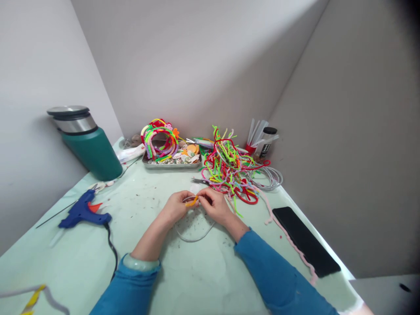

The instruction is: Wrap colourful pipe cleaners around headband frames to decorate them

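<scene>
I can read no brand or writing anywhere; the dark-capped bottle (266, 142) at the back has markings too small to make out. My left hand (175, 206) and right hand (215, 204) meet at the middle of the table (197, 275), fingertips pinched together on a short orange pipe cleaner (192, 201), which sits against a pale hoop (193, 232) lying on the table below them. Both forearms in blue sleeves angle inward, wrists low near the surface. A tangle of coloured pipe cleaners (229, 168) lies just beyond the right hand, a metal tray (170, 164) behind it. A blue glue gun (83, 212) rests well to the left, a black phone (305, 240) to the right.
</scene>
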The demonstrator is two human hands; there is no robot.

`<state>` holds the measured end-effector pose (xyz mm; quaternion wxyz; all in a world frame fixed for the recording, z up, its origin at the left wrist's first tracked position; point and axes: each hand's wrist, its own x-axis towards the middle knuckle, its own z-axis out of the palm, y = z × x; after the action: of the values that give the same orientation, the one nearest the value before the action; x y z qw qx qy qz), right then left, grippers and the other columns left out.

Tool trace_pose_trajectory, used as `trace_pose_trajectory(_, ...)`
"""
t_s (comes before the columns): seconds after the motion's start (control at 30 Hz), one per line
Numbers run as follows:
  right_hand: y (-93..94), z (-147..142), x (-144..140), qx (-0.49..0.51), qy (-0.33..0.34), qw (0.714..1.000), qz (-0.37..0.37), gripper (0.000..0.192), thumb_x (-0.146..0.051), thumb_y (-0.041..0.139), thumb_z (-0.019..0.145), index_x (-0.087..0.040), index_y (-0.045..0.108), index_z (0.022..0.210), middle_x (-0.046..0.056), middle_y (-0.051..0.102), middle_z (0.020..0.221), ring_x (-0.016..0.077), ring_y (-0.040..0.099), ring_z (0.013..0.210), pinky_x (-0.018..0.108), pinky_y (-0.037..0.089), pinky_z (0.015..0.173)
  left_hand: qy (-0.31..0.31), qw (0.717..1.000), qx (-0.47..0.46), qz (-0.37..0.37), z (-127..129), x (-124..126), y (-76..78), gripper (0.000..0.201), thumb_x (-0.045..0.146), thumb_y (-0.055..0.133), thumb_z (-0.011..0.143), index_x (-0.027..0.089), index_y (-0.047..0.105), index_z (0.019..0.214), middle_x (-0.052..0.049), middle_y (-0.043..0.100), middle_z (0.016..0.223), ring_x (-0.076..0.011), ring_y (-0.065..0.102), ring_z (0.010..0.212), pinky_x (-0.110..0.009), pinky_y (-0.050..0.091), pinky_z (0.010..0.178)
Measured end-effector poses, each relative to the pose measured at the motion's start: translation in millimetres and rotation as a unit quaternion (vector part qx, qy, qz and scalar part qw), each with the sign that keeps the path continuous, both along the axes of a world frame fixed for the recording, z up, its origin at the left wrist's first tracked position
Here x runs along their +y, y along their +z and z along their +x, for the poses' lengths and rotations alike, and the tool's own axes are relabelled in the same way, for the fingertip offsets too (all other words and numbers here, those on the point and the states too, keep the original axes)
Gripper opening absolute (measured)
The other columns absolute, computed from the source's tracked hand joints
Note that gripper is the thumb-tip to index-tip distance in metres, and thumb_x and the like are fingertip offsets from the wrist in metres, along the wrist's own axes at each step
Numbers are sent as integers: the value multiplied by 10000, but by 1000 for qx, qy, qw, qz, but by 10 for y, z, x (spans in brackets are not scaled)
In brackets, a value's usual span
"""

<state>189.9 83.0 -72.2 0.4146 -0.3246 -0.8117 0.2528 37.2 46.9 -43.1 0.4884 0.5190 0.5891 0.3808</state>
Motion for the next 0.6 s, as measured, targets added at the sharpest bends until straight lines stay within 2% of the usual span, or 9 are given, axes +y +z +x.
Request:
trace_pose_trajectory(0.27,-8,-3,4,-2,3,1000,0,146,-144,467,813,-175,600,865,23,601,772,134,545,699,235,406,639,28,999,14,37,2,32,-35,234,290,663,574,144,560,727,66,489,485,-48,347,395,-182,280,411)
trace_pose_trajectory(0.47,-23,-10,15,-3,5,1000,1,156,-147,467,814,-177,607,876,22,605,775,134,549,704,239,407,644,23,997,26,67,-27,56,-98,238,324,652,599,156,539,722,79,469,466,-45,332,378,-181,267,404)
trace_pose_trajectory(0.6,-29,-11,19,-6,11,1000,1,159,-144,468,814,-178,608,881,22,608,781,133,548,701,239,408,645,25,997,28,61,-26,43,-79,257,355,653,614,161,531,729,89,441,442,-43,320,368,-176,249,396)
